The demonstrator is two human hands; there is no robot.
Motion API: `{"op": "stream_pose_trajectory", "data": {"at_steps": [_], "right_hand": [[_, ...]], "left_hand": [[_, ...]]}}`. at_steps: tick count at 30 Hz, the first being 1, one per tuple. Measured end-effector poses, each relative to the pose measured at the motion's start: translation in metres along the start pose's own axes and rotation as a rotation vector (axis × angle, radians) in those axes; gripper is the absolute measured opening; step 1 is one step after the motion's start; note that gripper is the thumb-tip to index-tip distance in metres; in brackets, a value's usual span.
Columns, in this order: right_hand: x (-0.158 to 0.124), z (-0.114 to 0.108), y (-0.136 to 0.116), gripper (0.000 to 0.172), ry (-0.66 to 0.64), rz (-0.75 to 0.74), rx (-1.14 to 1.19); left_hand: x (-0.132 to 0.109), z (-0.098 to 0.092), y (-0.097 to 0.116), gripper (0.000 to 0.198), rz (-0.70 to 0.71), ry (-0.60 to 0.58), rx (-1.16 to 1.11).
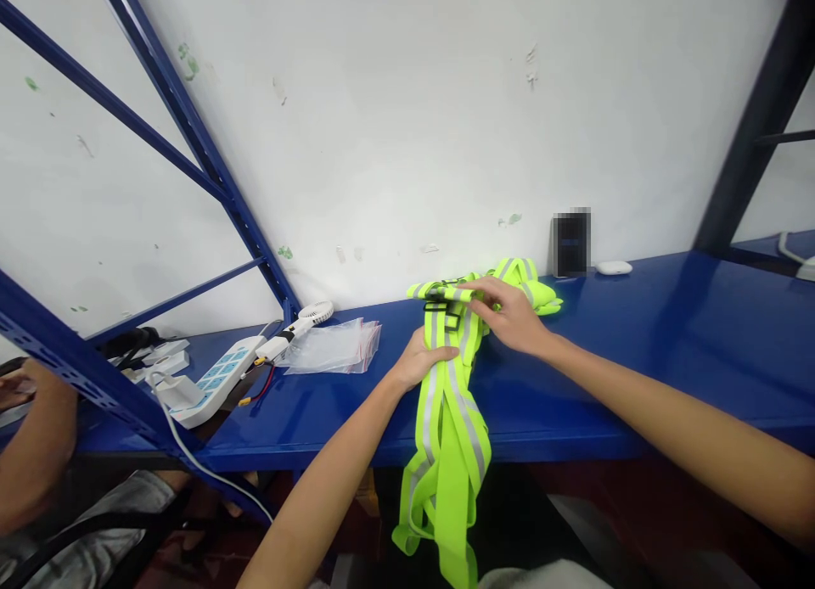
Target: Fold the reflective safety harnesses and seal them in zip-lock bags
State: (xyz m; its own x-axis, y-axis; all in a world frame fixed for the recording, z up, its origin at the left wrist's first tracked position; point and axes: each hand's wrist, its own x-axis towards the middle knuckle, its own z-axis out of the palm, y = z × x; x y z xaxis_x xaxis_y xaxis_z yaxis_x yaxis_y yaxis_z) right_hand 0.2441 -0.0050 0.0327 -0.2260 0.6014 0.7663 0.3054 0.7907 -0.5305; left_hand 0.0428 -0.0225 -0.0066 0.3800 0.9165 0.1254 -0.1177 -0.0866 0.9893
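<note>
Bright yellow-green reflective straps (449, 402) with silver stripes hang in long loops over the front edge of the blue table. My left hand (424, 357) is closed around the bundle, thumb across the front. Just above it, black buckles (442, 313) sit on the bands. My right hand (509, 313) pinches a folded upper part of the same straps, its fingertips partly hidden behind the band. More of the reflective strap (541, 296) lies heaped on the table behind my right hand.
Clear plastic zip bags (334, 347) lie left on the blue table (611, 368), near a small white fan (315, 311) and a power strip (220, 381). A phone-like dark object (571, 244) leans on the wall beside a white case (613, 268). Another person's arm (42, 436) shows beyond the blue frame.
</note>
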Motion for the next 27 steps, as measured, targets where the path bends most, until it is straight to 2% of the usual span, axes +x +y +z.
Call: {"op": "stream_pose_trajectory", "data": {"at_steps": [3,7,10,12,15,17,19,22,25,27], "right_hand": [[0.005,-0.003,-0.003,0.027,0.127,0.175,0.136],[0.007,0.002,-0.002,0.036,0.181,0.379,0.449],[0.006,0.009,0.003,0.039,0.172,0.453,0.534],[0.004,0.011,0.005,0.038,0.166,0.442,0.493],[0.001,0.013,0.003,0.037,0.151,0.374,0.387],[-0.002,0.014,0.000,0.038,0.125,0.337,0.359],[-0.003,0.016,-0.005,0.037,0.082,0.314,0.370],[-0.003,0.016,-0.013,0.035,0.037,0.304,0.397],[-0.004,0.013,-0.018,0.037,0.017,0.338,0.381],[-0.009,0.007,-0.019,0.050,-0.052,0.349,0.332]], "left_hand": [[-0.002,0.002,0.001,0.057,0.009,-0.029,0.008],[-0.004,0.004,0.002,0.081,0.104,0.014,-0.054],[-0.004,0.003,0.005,0.097,0.214,0.038,-0.089],[-0.005,0.002,0.010,0.103,0.328,0.115,-0.020],[-0.010,0.001,0.025,0.099,0.527,0.292,0.299],[-0.015,0.002,0.039,0.084,0.644,0.330,0.606],[-0.017,0.005,0.052,0.071,0.694,0.256,0.903],[-0.013,0.006,0.069,0.072,0.644,0.143,1.192],[-0.007,-0.001,0.083,0.073,0.579,0.099,1.308],[-0.007,-0.008,0.093,0.070,0.600,0.115,1.315]]}}
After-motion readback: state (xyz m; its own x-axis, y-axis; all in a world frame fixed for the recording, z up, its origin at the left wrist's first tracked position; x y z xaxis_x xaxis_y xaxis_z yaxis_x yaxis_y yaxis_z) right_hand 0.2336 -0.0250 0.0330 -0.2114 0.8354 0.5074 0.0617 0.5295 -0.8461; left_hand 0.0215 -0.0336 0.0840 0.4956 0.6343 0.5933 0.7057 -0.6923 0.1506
